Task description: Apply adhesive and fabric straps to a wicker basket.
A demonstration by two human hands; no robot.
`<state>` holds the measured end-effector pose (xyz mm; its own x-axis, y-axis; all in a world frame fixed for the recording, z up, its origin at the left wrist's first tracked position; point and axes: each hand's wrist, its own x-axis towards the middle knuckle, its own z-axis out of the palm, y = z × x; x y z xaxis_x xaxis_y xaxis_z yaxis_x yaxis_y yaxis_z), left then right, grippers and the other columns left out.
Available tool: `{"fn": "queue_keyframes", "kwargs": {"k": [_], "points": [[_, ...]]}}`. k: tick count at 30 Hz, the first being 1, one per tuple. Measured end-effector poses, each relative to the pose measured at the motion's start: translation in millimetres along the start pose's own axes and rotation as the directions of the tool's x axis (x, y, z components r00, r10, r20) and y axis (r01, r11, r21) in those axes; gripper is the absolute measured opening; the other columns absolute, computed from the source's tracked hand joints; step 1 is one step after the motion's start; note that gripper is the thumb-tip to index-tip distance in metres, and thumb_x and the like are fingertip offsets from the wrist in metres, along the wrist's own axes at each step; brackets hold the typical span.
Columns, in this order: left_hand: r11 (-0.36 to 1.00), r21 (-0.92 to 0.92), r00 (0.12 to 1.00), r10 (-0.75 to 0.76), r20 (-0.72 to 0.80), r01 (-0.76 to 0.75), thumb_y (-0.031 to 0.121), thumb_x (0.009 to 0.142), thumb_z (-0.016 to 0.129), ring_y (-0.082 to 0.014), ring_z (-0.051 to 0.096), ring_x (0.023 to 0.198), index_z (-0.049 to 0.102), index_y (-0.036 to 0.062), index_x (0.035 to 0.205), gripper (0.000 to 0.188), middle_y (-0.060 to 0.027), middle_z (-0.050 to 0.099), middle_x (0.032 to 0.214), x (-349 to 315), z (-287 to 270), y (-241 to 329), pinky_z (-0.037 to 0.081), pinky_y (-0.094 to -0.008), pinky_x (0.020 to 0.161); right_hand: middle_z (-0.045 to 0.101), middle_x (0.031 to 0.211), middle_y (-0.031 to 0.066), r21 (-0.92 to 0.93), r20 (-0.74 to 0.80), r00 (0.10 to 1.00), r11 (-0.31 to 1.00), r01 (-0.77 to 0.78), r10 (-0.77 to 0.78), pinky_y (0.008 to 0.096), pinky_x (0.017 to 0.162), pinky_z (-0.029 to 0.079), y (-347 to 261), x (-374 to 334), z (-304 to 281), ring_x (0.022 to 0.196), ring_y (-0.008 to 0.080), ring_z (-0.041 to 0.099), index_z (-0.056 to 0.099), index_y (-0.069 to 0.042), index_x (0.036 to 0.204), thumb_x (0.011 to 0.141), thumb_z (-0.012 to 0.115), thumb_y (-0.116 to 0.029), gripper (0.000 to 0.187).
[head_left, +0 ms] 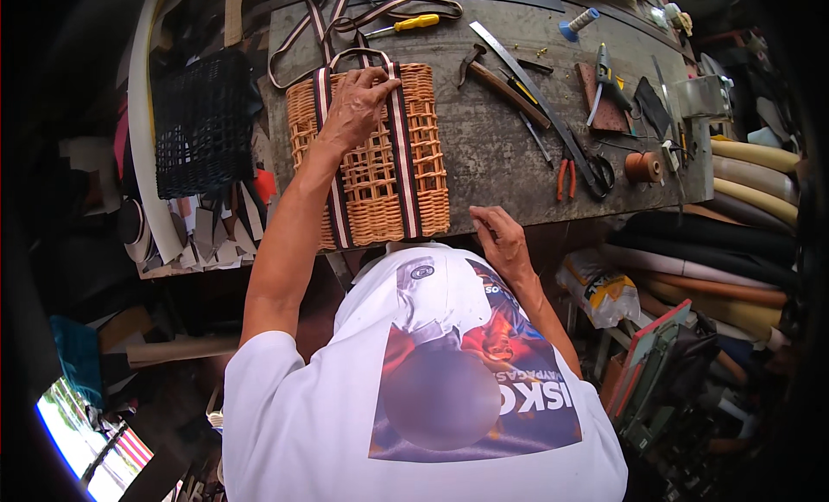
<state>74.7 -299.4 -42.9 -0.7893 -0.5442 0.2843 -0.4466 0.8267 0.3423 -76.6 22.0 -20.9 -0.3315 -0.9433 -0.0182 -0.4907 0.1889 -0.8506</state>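
Note:
A tan woven wicker bag (421, 143) lies flat near the table's front edge. Two dark straps with pale and red stripes (404, 169) run down its face and loop beyond its far rim. My left hand (356, 109) rests over the bag's upper part, its fingers bent and closed on the right strap near the rim; the fingertips are partly hidden. Close to the table edge, right of the bag, is my right hand (503, 238), fingers loosely bent and apart, with nothing seen in it.
Beyond the bag lies a yellow-handled screwdriver (416, 22). To the right are a hammer (509, 94), a metal ruler (518, 70), black scissors (596, 174), red-handled pliers (566, 179), a glue gun (603, 70) and a brown thread spool (642, 167). Rolled material (751, 182) stacks at right.

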Motion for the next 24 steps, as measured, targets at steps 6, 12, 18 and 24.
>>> {"fn": "queue_keyframes", "kwargs": {"k": [6, 12, 18, 24], "points": [[0.993, -0.098, 0.997, 0.068, 0.044, -0.064, -0.006, 0.083, 0.056, -0.0317, 0.057, 0.11, 0.069, 0.0074, 0.124, 0.045, -0.0119, 0.063, 0.12, 9.6, -5.8, -9.6, 0.047, -0.0411, 0.1, 0.06, 0.131, 0.0119, -0.279, 0.21, 0.859, 0.813, 0.511, -0.468, 0.0441, 0.105, 0.044, -26.8, 46.3, 21.1, 0.126, 0.0276, 0.056, 0.062, -0.007, 0.13, 0.09, 0.07, -0.015, 0.042], [0.996, -0.063, 0.995, 0.064, 0.076, -0.06, -0.004, 0.094, 0.054, -0.0301, 0.056, 0.11, 0.066, 0.0069, 0.128, 0.038, -0.0119, 0.059, 0.12, 7.9, -2.2, -13.4, 0.049, -0.0397, 0.099, 0.046, 0.152, 0.0121, -0.469, 0.317, 0.825, 0.679, 0.565, -0.467, 0.0461, 0.122, 0.02, -22.1, 68.4, 60.0, 0.146, 0.0273, 0.035, 0.053, -0.004, 0.141, 0.096, 0.061, -0.035, 0.056], [0.997, -0.051, 0.997, 0.068, 0.033, -0.066, -0.002, 0.094, 0.057, -0.0302, 0.056, 0.111, 0.066, 0.0047, 0.129, 0.037, -0.013, 0.058, 0.121, 6.6, -1.1, -13.1, 0.049, -0.0395, 0.099, 0.033, 0.161, 0.0105, -0.511, 0.339, 0.85, 0.679, 0.527, -0.404, 0.0468, 0.125, 0.01, -21.4, 87.1, 58.4, 0.153, 0.0239, 0.021, 0.039, -0.006, 0.152, 0.1, 0.05, -0.043, 0.064], [0.996, -0.055, 0.998, 0.069, 0.007, -0.068, -0.002, 0.092, 0.059, -0.031, 0.057, 0.111, 0.066, 0.0008, 0.126, 0.035, -0.0144, 0.058, 0.119, 6.3, -1.3, -12.2, 0.048, -0.0405, 0.098, 0.032, 0.162, 0.0105, -0.524, 0.356, 0.847, 0.666, 0.531, -0.395, 0.0475, 0.124, 0.011, -18.2, 123.3, 63.9, 0.151, 0.0222, 0.025, 0.038, -0.006, 0.153, 0.104, 0.042, -0.043, 0.062]]}}
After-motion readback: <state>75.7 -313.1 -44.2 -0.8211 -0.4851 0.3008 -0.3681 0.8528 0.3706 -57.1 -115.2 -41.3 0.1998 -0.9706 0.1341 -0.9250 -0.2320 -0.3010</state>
